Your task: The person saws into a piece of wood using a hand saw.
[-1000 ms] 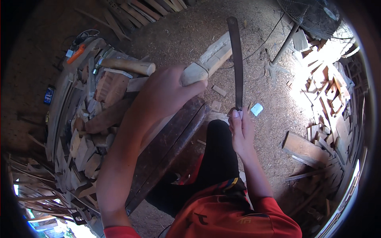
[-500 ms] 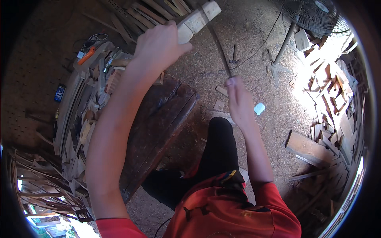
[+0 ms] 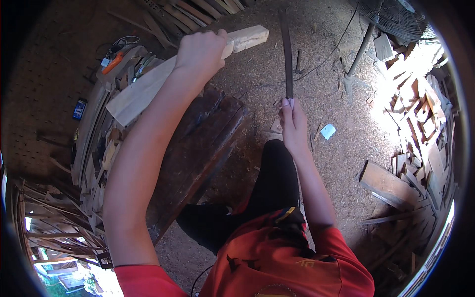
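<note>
My left hand (image 3: 202, 53) is wrapped round a pale wooden piece (image 3: 251, 38), gripping it between a broad board-like end and a narrower squared end. The broad end slants down to the left, partly hidden behind my forearm. Closed round the near end of a long, flat dark file (image 3: 286, 54) is my right hand (image 3: 294, 121). The file points away from me, nearly upright in the picture, to the right of the wood's narrow end and apart from it.
A dark, worn wooden bench (image 3: 193, 148) stands below my left arm. Wood pieces and an orange-handled tool (image 3: 113, 63) are heaped at left. Offcuts (image 3: 388, 183) pile up at right, near a standing fan (image 3: 396, 22). A pale blue block (image 3: 327, 131) lies on the shavings-strewn floor.
The file has come off the wood's narrow end and swung right. My left hand has tilted the wooden piece flatter, so its broad end now shows at left.
</note>
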Tool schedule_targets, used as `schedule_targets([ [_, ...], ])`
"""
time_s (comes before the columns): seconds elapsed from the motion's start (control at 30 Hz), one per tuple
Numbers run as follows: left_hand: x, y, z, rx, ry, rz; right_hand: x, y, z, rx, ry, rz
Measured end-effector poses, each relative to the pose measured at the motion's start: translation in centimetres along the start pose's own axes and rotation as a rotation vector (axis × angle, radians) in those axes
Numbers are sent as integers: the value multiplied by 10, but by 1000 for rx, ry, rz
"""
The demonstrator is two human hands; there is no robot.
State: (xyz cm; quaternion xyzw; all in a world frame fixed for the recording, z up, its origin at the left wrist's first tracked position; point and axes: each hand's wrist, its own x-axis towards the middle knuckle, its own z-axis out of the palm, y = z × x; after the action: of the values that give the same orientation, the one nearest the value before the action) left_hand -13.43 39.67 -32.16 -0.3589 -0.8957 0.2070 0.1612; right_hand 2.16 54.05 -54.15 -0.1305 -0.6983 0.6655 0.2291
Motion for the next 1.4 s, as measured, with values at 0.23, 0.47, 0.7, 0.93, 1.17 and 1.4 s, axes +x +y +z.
schedule_targets([
  [0.23,7,-46,-8,7,-26,-158,-29,-13,-16,375,97,162],
  [0.47,-19,-55,-10,-284,99,-185,-25,-21,-19,454,31,117],
  [0.7,-53,-61,-54,-890,329,-202,-30,-38,-7,478,27,67],
  [0.93,-111,-68,-117,-1299,564,-248,-41,-60,17,484,-61,75],
  [1.17,-170,-64,-166,-1608,813,-286,-44,-81,29,508,-113,30],
  [1.4,-212,-81,-169,-1669,1062,-247,-59,-98,51,415,-174,33],
])
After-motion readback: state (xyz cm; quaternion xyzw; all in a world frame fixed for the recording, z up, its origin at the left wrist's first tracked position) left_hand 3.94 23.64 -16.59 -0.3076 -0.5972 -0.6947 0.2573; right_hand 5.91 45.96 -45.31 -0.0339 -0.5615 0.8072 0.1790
